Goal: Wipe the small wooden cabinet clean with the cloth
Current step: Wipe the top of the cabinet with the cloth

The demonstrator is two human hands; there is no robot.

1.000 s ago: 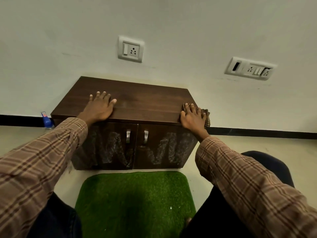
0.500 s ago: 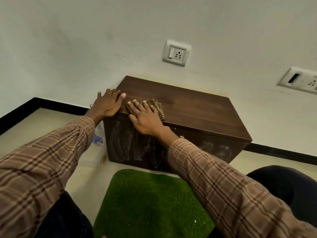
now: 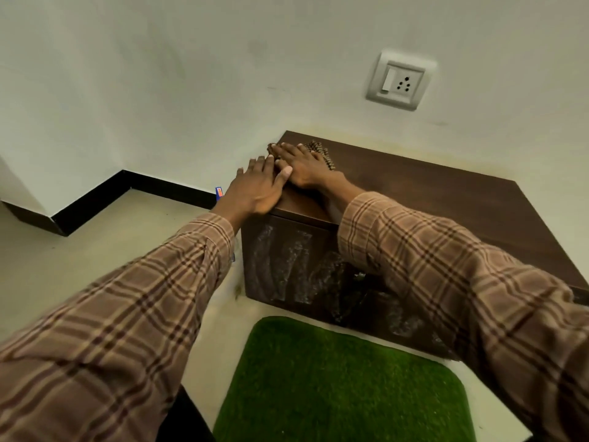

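Nearest the camera: two plaid sleeves reach forward over a green artificial-grass mat (image 3: 344,381) that lies on the floor just in front of the small wooden cabinet (image 3: 446,218). Cabinet stands against the white wall, below a wall socket (image 3: 400,80). Its front face shows pale, streaky smears across the dark panels; these read as dust or residue not yet wiped, though part of the front is hidden behind the right sleeve. Left hand (image 3: 256,188) lies flat on the near-left corner of the cabinet top, fingers spread and holding nothing; judged to be bracing. Right hand (image 3: 301,165) crosses just beyond it, palm down on the cloth (image 3: 322,153), which sits at the far-left corner of the top, close to the wall. Fingers of the right hand are extended and pressing the cloth flat to the wood rather than clenched around it; the checked cloth shows past the fingertips and along the hand's right edge. The two hands touch or nearly touch at the left thumb; cannot tell which. Beyond the left edge, a small blue and orange object (image 3: 219,192) lies on the floor by the black skirting. Progress judgement: the top is the surface in hand and looks even and free of marks where visible. Front doors look untouched and remain to do; the sides cannot be assessed from this view.
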